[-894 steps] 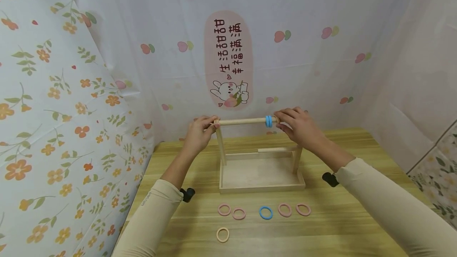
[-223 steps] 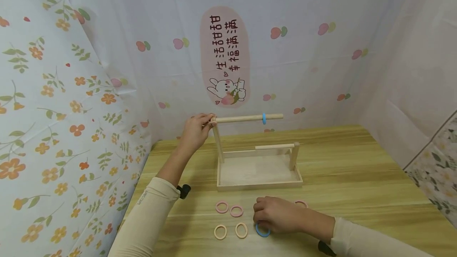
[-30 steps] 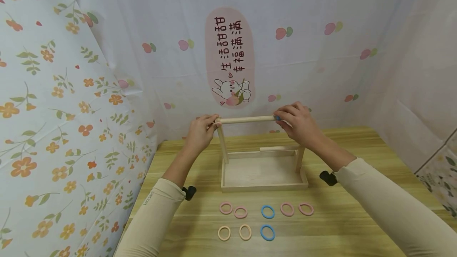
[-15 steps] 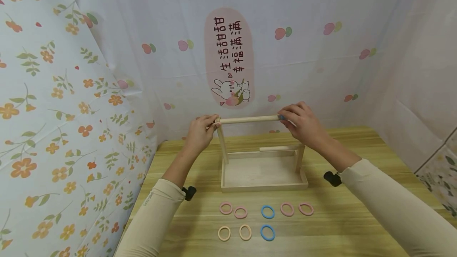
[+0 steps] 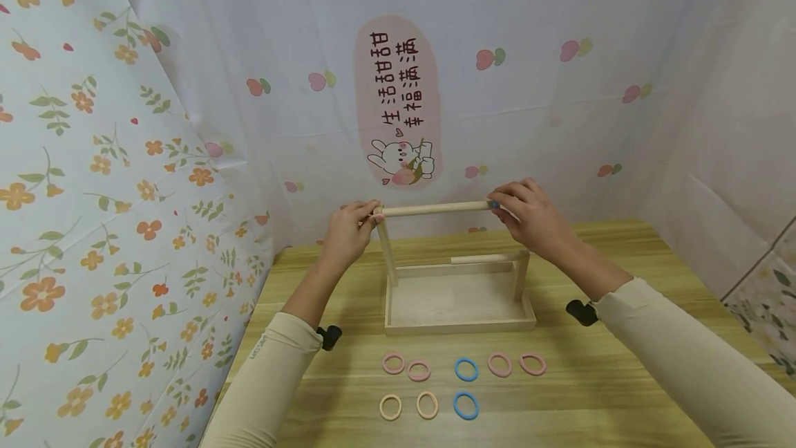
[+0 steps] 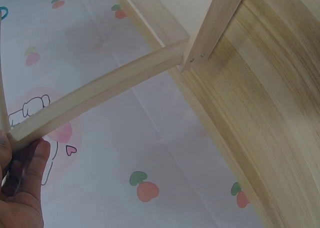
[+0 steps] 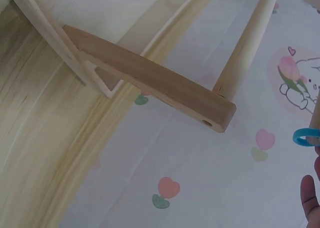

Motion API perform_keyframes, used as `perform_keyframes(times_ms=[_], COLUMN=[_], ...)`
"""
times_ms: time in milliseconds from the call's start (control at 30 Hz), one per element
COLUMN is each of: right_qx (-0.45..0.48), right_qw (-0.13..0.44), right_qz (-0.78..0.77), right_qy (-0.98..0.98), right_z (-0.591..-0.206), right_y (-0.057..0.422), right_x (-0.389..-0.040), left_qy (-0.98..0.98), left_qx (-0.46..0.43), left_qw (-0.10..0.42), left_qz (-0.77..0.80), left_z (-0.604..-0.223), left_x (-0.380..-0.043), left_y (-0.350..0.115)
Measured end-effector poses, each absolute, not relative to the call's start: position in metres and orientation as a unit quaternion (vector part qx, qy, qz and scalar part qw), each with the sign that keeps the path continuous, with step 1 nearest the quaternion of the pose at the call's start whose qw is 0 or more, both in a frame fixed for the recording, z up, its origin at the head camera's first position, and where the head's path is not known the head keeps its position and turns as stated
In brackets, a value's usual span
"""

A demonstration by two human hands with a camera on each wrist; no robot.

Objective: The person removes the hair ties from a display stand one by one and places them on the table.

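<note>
My left hand (image 5: 348,230) grips the top of the tall post (image 5: 387,251) of a wooden stand, where the upper rod (image 5: 435,209) begins. The left wrist view shows its fingers at the end of that post (image 6: 100,91). At the rod's free right end, my right hand (image 5: 535,220) pinches a blue ring (image 5: 494,204), partly hidden by its fingers. In the right wrist view the blue ring (image 7: 304,137) sits at the rod's tip, fingertips beside it. Below, the lower rod (image 5: 485,259) on the short post (image 5: 521,275) carries no ring.
In front of the stand's tray base (image 5: 460,328) lie two rows of rings on the wooden table (image 5: 584,379). The back row has pink rings (image 5: 393,363) and a blue one (image 5: 466,369). Two beige rings (image 5: 390,406) and another blue one (image 5: 466,405) form the front row.
Over the last second my right hand slid right along the upper rod with the blue ring. Since the oldest frame, a beige and a blue ring joined the front row. My left hand stayed put.
</note>
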State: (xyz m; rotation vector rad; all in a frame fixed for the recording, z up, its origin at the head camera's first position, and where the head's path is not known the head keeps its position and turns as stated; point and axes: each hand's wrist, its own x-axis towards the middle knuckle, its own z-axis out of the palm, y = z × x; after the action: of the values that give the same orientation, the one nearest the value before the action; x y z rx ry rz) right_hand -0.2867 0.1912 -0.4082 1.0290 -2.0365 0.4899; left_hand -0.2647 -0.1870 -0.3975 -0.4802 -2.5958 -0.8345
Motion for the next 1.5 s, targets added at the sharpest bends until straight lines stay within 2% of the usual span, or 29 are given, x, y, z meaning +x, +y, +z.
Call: perform_keyframes(times_ms=[1500], right_qx=[0.395], right_qw=[0.401], right_qz=[0.21], right_qy=[-0.799], right_z=[-0.409], right_y=[0.204], right_x=[-0.279], left_qy=[-0.921], left_qx=[-0.163], left_qw=[0.189], left_qz=[-0.298], left_z=[-0.4], left_x=[-0.268], left_y=[-0.187])
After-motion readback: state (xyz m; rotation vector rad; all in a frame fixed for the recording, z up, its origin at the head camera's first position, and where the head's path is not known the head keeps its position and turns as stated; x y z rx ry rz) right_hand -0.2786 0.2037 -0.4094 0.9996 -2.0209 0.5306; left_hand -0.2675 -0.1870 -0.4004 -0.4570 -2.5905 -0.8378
